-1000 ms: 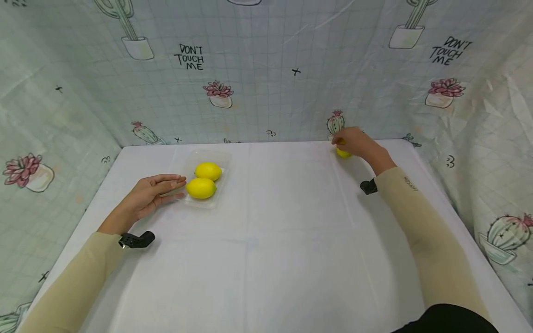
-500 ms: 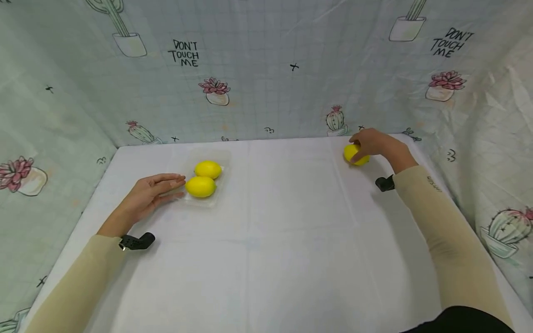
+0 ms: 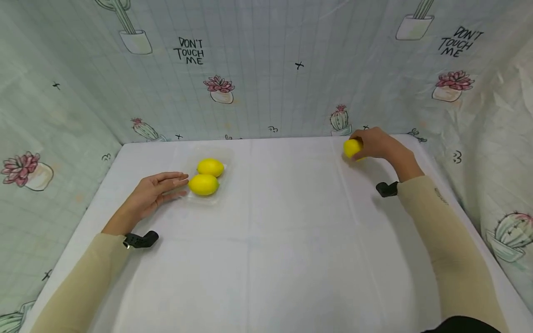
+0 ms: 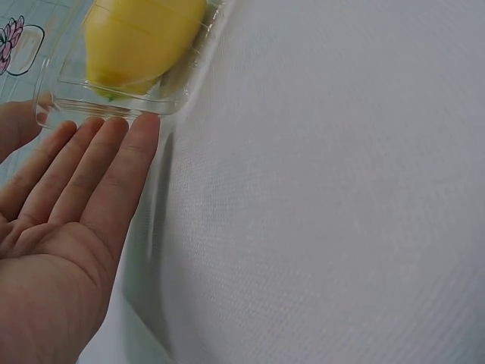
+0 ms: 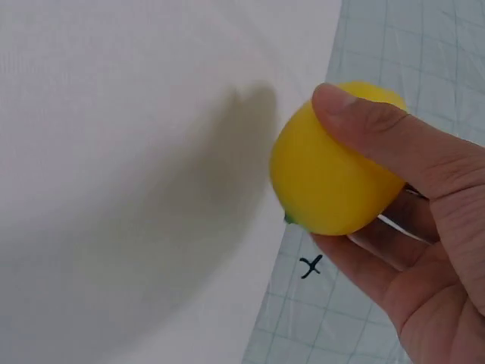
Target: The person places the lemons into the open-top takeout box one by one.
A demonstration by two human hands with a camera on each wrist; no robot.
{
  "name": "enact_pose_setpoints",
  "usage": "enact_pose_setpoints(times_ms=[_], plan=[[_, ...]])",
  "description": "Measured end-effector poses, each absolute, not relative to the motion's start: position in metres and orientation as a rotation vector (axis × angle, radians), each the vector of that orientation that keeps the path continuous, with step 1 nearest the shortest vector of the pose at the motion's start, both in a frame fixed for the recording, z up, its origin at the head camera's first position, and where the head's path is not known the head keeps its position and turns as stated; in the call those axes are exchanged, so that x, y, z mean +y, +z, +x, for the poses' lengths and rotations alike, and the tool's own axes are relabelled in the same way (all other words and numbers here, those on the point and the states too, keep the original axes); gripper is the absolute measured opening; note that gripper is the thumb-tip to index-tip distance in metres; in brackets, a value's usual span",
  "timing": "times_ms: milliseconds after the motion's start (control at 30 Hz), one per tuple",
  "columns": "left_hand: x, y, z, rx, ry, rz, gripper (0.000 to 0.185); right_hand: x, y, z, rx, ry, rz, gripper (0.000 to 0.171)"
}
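Note:
At the far right of the table, my right hand (image 3: 376,143) holds a yellow lemon (image 3: 352,148). The right wrist view shows the thumb (image 5: 364,114) lying over this lemon (image 5: 333,171) and the fingers behind and below it; its green tip points down and left. A clear plastic tray (image 3: 214,153) sits at the left with two more lemons in it, a rear lemon (image 3: 210,167) and a front lemon (image 3: 203,184). My left hand (image 3: 154,196) is at the tray's left side. In the left wrist view its straight fingers (image 4: 102,163) touch the tray's edge (image 4: 114,108).
White cloth (image 3: 270,240) covers the table. A printed curtain (image 3: 266,78) with cactus drawings hangs along the back and both sides, close behind the right hand. Part of a black object (image 3: 462,324) shows at the lower right edge.
My right hand has moved right from the back edge, and its lemon shows more clearly, now apparently lifted slightly. The left hand and the tray with its two lemons stay put. The head view shifts slightly.

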State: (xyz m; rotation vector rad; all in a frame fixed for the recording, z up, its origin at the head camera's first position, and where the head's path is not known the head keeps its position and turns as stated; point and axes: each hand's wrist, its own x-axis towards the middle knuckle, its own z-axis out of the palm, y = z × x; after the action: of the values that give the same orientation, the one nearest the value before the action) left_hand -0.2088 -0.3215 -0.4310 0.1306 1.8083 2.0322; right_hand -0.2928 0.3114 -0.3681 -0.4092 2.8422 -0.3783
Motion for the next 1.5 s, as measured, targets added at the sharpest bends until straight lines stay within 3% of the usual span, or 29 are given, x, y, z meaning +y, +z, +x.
enact_pose_setpoints(times_ms=[700,1500], plan=[[-0.324,-0.429,-0.211,1.815,2.022,0.101,0.045,0.274,-0.374,-0.265,2.923,-0.722,-0.495,0.063],[-0.318,-0.429,-0.215,1.877,1.998,0.068,0.047,0.251,-0.368,-0.253,2.990,-0.817,-0.653,0.065]])
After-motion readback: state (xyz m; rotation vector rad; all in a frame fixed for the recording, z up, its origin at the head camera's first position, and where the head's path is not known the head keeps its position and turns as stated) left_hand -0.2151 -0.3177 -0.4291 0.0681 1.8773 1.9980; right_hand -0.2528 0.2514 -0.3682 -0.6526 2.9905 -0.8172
